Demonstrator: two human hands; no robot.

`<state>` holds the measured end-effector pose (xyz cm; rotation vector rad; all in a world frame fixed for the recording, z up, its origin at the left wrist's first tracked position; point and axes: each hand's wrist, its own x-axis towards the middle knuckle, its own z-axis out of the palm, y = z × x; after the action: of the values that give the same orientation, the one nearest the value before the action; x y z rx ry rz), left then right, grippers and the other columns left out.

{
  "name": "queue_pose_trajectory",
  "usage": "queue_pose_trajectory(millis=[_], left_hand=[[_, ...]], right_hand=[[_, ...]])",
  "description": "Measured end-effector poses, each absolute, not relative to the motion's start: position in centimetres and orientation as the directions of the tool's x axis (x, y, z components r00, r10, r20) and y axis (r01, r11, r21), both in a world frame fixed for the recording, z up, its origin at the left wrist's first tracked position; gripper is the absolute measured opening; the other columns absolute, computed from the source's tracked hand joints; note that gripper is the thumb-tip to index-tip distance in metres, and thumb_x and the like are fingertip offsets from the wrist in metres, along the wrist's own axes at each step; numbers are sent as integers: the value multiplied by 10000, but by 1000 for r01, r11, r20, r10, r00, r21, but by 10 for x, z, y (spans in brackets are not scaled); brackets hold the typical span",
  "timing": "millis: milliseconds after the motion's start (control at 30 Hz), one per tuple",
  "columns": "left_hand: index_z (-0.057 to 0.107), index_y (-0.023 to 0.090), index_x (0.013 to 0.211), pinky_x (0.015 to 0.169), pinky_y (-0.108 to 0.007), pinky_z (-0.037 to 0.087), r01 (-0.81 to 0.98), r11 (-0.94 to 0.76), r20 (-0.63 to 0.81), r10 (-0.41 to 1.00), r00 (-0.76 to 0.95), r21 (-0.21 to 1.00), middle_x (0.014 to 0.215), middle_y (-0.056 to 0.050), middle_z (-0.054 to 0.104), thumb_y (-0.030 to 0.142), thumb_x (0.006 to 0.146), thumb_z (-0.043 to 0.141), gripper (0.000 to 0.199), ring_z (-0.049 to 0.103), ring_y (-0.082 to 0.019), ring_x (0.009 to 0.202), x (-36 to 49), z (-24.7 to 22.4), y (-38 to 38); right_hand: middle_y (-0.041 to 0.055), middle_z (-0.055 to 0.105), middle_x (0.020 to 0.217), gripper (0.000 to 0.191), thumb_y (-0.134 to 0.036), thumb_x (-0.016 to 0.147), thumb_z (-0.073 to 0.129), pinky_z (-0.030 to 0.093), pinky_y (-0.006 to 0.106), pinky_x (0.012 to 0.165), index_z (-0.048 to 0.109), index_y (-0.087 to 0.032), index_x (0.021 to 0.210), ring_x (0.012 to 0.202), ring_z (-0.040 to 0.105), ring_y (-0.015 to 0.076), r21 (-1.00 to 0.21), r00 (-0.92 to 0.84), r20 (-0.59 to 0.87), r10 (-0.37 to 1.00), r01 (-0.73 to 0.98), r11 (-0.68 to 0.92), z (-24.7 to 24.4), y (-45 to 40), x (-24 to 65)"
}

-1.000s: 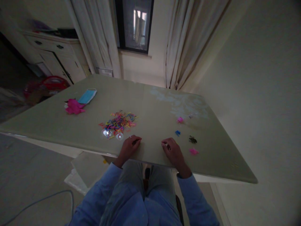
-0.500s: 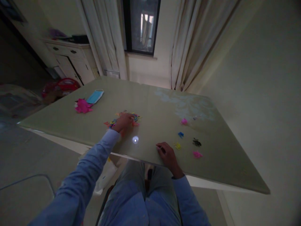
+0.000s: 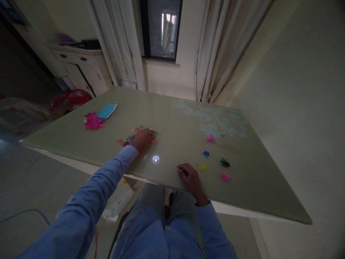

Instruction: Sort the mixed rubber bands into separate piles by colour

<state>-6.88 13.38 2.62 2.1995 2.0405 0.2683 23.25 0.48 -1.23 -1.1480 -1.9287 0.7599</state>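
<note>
Two hands are working over one table. The left hand is covering much of one mixed heap, its fingers bending down into the small coloured pieces; they are lying too thick to count, and whether the hand is gripping any cannot be told. The right hand is resting by the near edge, fingers curling loosely with thumb and forefinger close together; what it may be holding is not showing.

Five little clusters are lying to the right of that hand, each of one colour: one yellow cluster just beside it, one blue cluster, one black cluster, one near pink cluster and one far pink cluster. One faint scrap, too small to name, is lying near the far pink one.

On the table's left, one mask and one crumpled pink wrapper are lying side by side. Two curtains are flanking one window.
</note>
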Motion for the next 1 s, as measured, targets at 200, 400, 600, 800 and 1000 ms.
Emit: queue_pose_trajectory(millis=[200,400,600,800,1000], left_hand=[[693,160,767,747,-314,427,959,-68,83,995,46,277,862,-108,690,223,818,488,221,607,-217,786,-71,28,134],[670,136,891,802,-302,451,914,-93,148,988,36,396,937,-110,682,204,848,428,256,599,-198,855,-79,31,125],[655,143,918,776,-291,463,876,-101,160,987,27,471,917,-90,679,249,869,446,240,599,-191,843,-84,29,113],[678,131,841,783,-311,442,874,-42,119,993,-18,484,817,-88,683,199,857,464,225,597,-203,788,-80,24,114],[658,140,762,772,-305,432,844,-33,154,986,-59,536,790,-84,674,172,840,498,181,581,-198,784,-72,42,115]], right_hand=[[68,684,877,175,-282,908,524,499,315,736,684,-214,929,785,624,193,-789,-303,310,901,447,422,-14,4,232],[65,681,866,164,-282,904,534,495,310,729,684,-218,925,790,626,196,-792,-294,302,907,452,411,-13,4,231],[69,681,877,156,-264,905,530,488,320,756,675,-212,926,825,634,203,-783,-304,312,900,454,425,-12,4,231],[76,688,885,153,-257,899,538,494,317,761,679,-202,925,826,637,202,-780,-296,308,904,466,419,-12,4,231],[68,684,872,155,-243,901,535,490,292,746,677,-188,928,813,634,184,-776,-296,335,895,452,440,-16,5,232]])
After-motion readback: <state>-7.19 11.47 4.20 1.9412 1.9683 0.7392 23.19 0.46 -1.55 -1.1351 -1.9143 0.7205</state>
